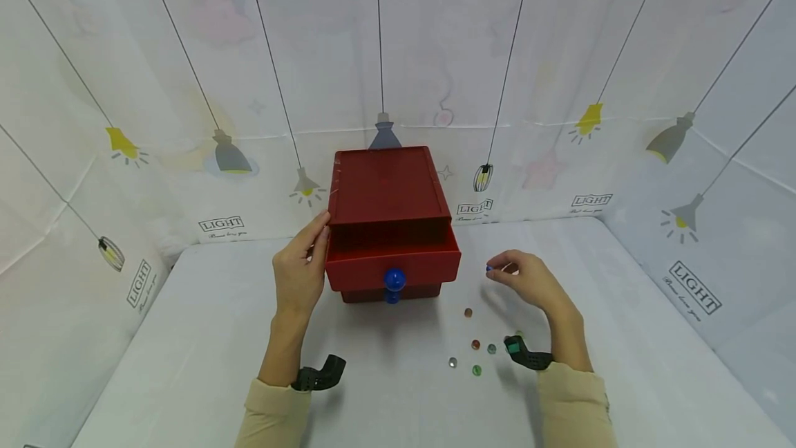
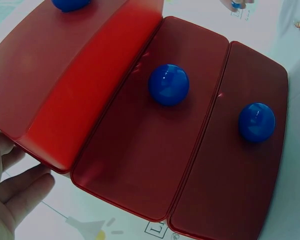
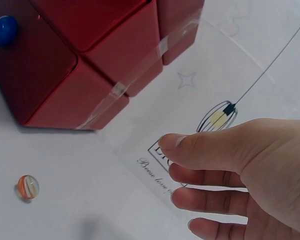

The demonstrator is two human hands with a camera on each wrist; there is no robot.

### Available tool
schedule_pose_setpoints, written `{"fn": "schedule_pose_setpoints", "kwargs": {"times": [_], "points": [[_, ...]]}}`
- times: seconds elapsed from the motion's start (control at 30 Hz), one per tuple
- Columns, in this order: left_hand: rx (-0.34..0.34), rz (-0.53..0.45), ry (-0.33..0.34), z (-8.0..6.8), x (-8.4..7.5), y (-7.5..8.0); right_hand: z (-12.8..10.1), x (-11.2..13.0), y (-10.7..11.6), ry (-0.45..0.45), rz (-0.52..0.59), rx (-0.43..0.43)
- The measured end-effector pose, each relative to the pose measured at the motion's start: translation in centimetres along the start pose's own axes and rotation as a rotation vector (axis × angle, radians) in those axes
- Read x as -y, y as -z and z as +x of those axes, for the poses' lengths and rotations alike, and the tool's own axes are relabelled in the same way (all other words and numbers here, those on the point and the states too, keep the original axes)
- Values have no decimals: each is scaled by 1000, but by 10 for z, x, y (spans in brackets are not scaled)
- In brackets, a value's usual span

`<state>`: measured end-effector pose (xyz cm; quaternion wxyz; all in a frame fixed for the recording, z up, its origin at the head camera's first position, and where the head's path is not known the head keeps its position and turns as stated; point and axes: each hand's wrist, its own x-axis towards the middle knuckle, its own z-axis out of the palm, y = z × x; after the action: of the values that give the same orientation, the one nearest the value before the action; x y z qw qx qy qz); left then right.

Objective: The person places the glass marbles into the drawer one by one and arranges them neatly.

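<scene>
A small red drawer cabinet (image 1: 390, 185) with round blue knobs stands at the back of the table, its top drawer (image 1: 367, 272) pulled out. Below it, the middle drawer (image 2: 140, 135) and the bottom drawer (image 2: 225, 165) are closed in the left wrist view. My left hand (image 1: 300, 272) rests its fingertips against the cabinet's left side, near the top. To the right of the cabinet, above the table, my right hand (image 1: 525, 278) pinches a small blue marble (image 1: 489, 269) between thumb and fingertips. The thumb hides that marble in the right wrist view.
Several glass marbles lie in front and right of the cabinet, among them an orange one (image 1: 468, 312), a clear one (image 1: 452, 362) and a green one (image 1: 477, 370). Behind the white table (image 1: 205, 337) rises a white curtain (image 1: 298, 75) printed with lamps.
</scene>
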<state>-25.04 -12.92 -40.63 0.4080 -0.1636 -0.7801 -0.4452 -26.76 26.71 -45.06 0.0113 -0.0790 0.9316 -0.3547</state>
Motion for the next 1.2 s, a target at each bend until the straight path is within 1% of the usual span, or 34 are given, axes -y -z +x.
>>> {"fn": "schedule_pose_setpoints", "kwargs": {"times": [0.2, 0.4, 0.77, 1.2], "points": [[-1, -8, -4, 0, 1, -1, -4, 11, 7, -1, -1, -17], [2, -13, -2, 0, 0, -1, -8, 18, 13, 21, 0, -28], [6, -10, 5, 1, -1, 0, -11, 23, 16, 32, 2, -33], [-4, -31, 3, 0, -1, -1, -13, 26, 18, 48, 8, -41]]}}
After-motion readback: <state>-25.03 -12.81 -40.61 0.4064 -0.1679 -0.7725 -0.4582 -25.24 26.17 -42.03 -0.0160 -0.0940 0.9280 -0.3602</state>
